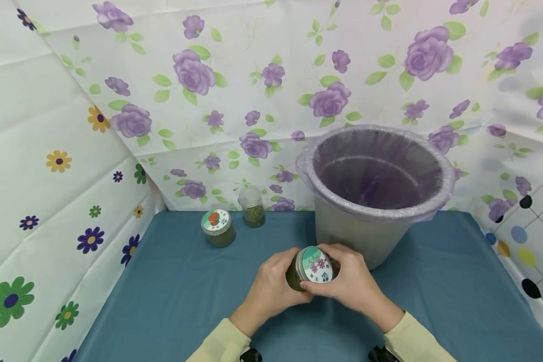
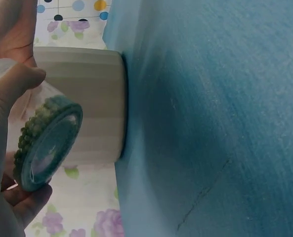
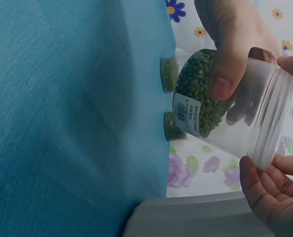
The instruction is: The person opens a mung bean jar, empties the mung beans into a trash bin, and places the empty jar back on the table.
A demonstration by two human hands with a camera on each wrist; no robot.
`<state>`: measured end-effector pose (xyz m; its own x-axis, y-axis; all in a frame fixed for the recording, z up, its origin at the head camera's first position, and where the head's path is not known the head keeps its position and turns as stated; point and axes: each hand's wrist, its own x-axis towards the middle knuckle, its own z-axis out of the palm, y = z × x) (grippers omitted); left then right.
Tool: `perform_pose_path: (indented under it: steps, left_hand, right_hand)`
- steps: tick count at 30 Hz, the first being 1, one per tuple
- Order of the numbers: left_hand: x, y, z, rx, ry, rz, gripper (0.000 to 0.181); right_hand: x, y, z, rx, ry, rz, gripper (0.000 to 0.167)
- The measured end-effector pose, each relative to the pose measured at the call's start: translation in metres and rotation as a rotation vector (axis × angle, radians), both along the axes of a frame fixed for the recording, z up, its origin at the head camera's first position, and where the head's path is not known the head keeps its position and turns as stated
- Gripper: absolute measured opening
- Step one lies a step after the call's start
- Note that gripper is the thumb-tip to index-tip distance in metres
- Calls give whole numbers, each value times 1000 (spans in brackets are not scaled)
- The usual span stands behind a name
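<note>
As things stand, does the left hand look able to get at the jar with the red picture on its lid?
Probably not straight away: the left hand is busy gripping the flower-lidded jar. Otherwise, nothing visible stands between that hand and the red-pictured jar.

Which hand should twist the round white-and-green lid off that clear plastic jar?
Probably the right hand: it holds the lid by its edge, while the left hand grips the body of the jar.
</note>
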<state>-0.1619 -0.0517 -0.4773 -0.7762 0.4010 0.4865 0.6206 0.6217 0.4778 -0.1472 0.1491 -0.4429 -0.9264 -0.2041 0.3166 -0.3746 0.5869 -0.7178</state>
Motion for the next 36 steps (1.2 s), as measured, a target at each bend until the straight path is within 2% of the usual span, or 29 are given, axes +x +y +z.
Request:
perform_pose_path:
  steps: [8, 16, 27, 32, 36]
  left_hand:
    - [-3, 0, 5, 3, 48, -27, 69]
    - [-5, -3, 6, -6, -8, -68, 67]
    - [-8, -6, 12, -30, -33, -114, 64]
    - [-9, -12, 15, -53, -124, -163, 72]
    - [-11, -14, 13, -40, -219, -200, 78]
  right_hand:
    - [-1, 4, -1, -30, 7, 57, 65]
    - [-1, 3, -4, -26, 37, 58, 66]
    - [-1, 2, -8, -43, 118, 26, 67]
    - [0, 4, -7, -19, 122, 86, 68]
    - [2, 4, -5, 14, 103, 114, 70]
